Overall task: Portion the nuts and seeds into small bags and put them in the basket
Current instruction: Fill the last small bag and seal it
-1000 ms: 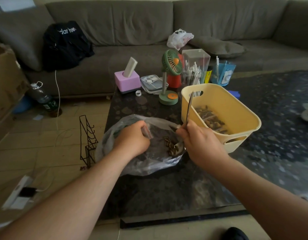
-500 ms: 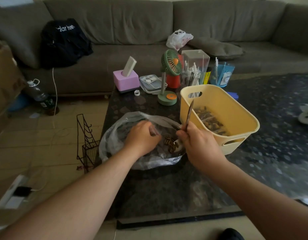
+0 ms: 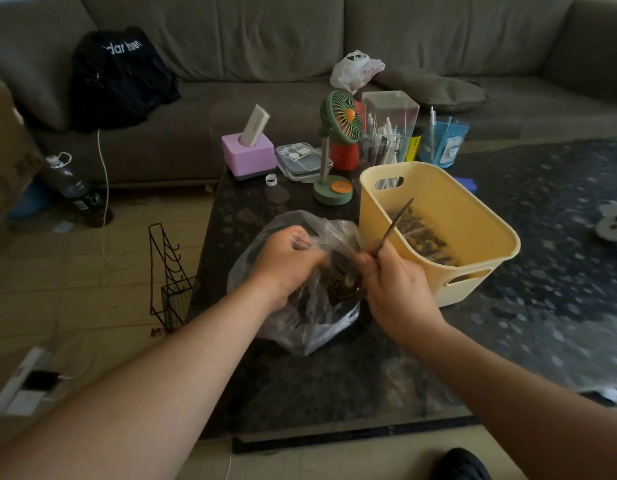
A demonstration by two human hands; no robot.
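Right now both hands are down in a clear plastic bag point(image 3: 310, 327) lying on the dark desk point(image 3: 335, 386). The left hand point(image 3: 286, 263) has its fingers curled, pinching a small bag point(image 3: 302, 241) with a red strip at the big bag's mouth. The right hand point(image 3: 395, 289) grips a thin spoon handle point(image 3: 393, 225) that sticks up and away from it; the spoon's bowl is low inside the bag, among brown nuts point(image 3: 341, 287) that show between the two hands. How full the spoon is, I can't tell.

Just beyond the right hand, touching the big bag's edge, stands a yellow basket point(image 3: 473, 216) with cut-out handles; filled small packets point(image 3: 421, 237) lie on its floor. Farther out past the hands are a green fan point(image 3: 340, 121), a pink box point(image 3: 248, 155), a flat clear case point(image 3: 302, 161) and a clear tub of pens point(image 3: 386, 133). To the outside of the left arm, a black wire rack point(image 3: 168, 275) leans on the floor against the desk. A grey sofa point(image 3: 265, 36) runs along the far side, with a black bag point(image 3: 120, 74) on it.
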